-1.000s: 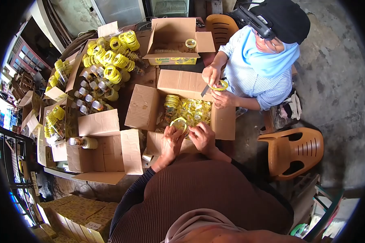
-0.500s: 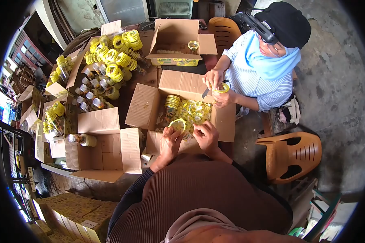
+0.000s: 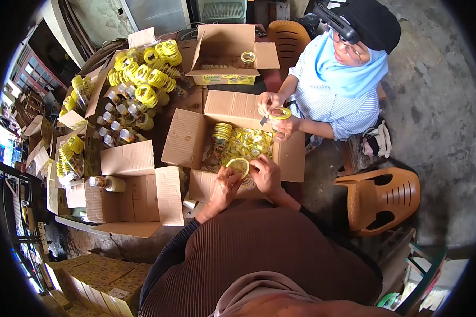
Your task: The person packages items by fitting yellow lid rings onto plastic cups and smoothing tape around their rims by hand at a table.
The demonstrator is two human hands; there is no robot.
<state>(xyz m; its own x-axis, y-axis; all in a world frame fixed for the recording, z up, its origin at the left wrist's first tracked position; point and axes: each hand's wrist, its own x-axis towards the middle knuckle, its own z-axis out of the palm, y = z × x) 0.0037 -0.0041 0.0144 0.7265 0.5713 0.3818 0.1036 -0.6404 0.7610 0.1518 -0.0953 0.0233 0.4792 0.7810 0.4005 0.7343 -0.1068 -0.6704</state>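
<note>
A clear cup with a yellow rim (image 3: 239, 167) is held over the near edge of an open carton (image 3: 184, 138). My left hand (image 3: 225, 186) is closed round the cup's left side. On its right side, my right hand (image 3: 267, 175) has its fingers pressed against the rim. Inside the carton lie many small yellow packets (image 3: 248, 141), with a stack of yellow-rimmed cups (image 3: 222, 131) at its left.
A co-worker (image 3: 338, 100) across the carton's right side holds another yellow-rimmed cup (image 3: 280, 113). An open carton (image 3: 169, 196) stands at left, with jars and bundled yellow rings (image 3: 146, 95) behind. A further carton (image 3: 225, 79) is at the back; a brown chair (image 3: 399, 196) is right.
My right hand has moved left onto the cup's rim. The cup sits slightly further right, and the whole view has shifted a little.
</note>
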